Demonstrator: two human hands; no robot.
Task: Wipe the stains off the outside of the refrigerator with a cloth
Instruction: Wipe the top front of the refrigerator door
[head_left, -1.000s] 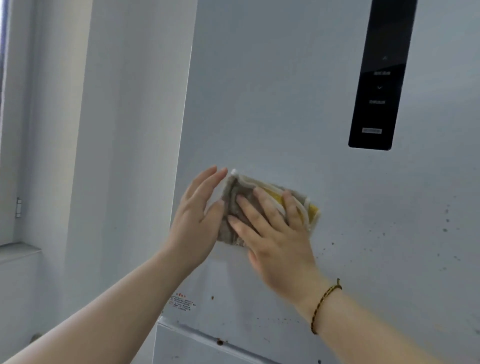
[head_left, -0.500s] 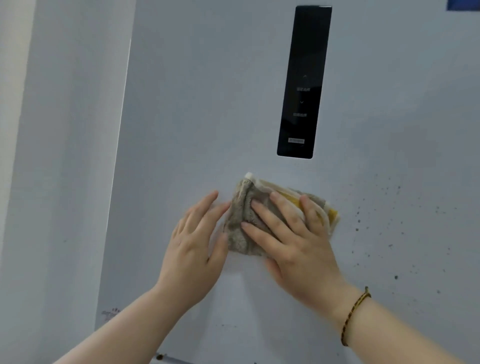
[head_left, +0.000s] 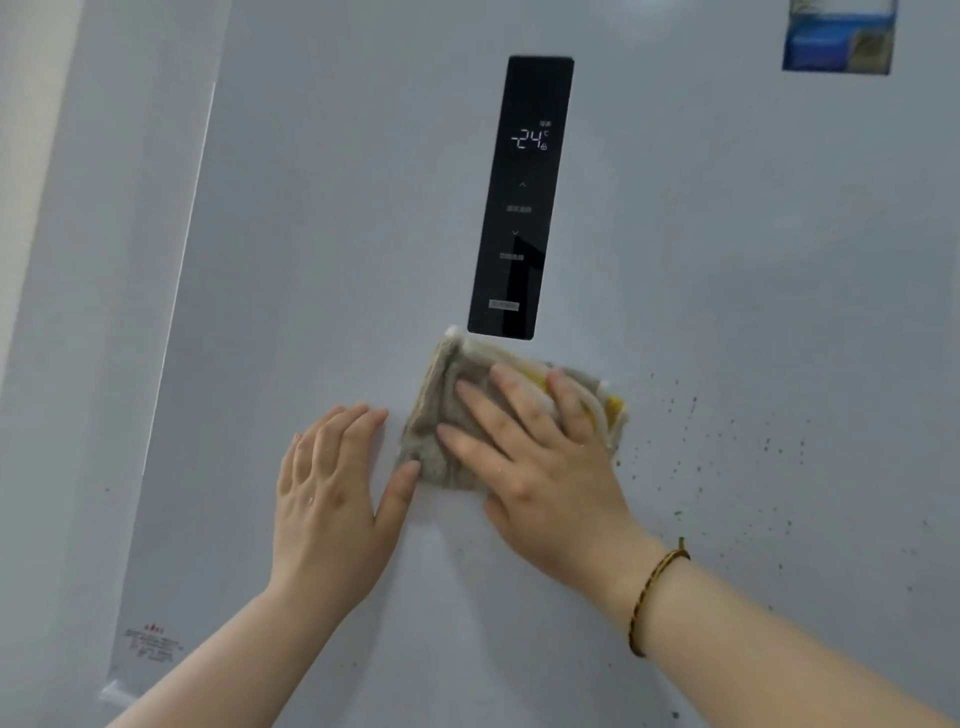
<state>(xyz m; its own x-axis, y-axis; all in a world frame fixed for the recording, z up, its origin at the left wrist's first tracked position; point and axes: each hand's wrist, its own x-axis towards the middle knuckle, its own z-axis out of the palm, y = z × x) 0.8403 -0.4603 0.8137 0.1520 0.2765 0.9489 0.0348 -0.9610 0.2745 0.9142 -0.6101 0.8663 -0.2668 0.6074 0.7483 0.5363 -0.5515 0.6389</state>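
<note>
Right hand (head_left: 540, 467) presses cloth (head_left: 441, 415) flat — refrigerator (head_left: 322, 249) door

Under the fingers (head_left: 483, 410), the cloth (head_left: 431, 418) is grey-brown with white and yellow edging. Right of them, dark greenish stains (head_left: 693, 402) speckle the pale grey refrigerator (head_left: 337, 208); above, a black panel (head_left: 519, 218) shows white digits.

Black display panel (head_left: 519, 197), lit, reads -24. Blue picture magnet (head_left: 839, 39) up to its right; red-print label (head_left: 153, 644) far down to its left.
</note>
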